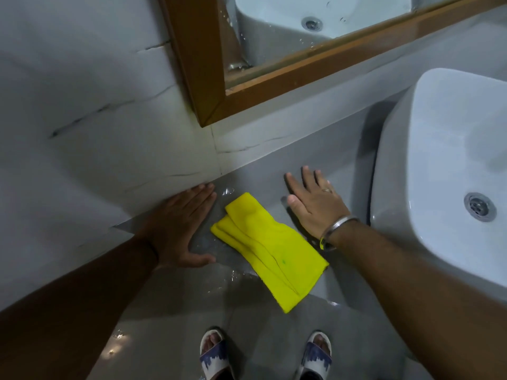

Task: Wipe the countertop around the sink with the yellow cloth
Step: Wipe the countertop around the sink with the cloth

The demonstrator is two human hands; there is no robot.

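Observation:
A folded yellow cloth (270, 249) lies flat on the grey countertop (258, 175), left of the white sink (450, 171). My left hand (182, 224) rests palm down on the counter just left of the cloth, fingers spread, against the wall. To the cloth's upper right, my right hand (315, 200) lies flat with fingers apart, between cloth and sink; a ring and a metal bangle are on it. Neither hand holds the cloth. Patches of water glisten on the counter around the cloth.
A wood-framed mirror (208, 78) hangs on the marbled wall above the counter. The sink's drain (479, 207) shows at the right. Below the counter's front edge lies a wet grey floor (170, 338) with my two sandalled feet (215, 352).

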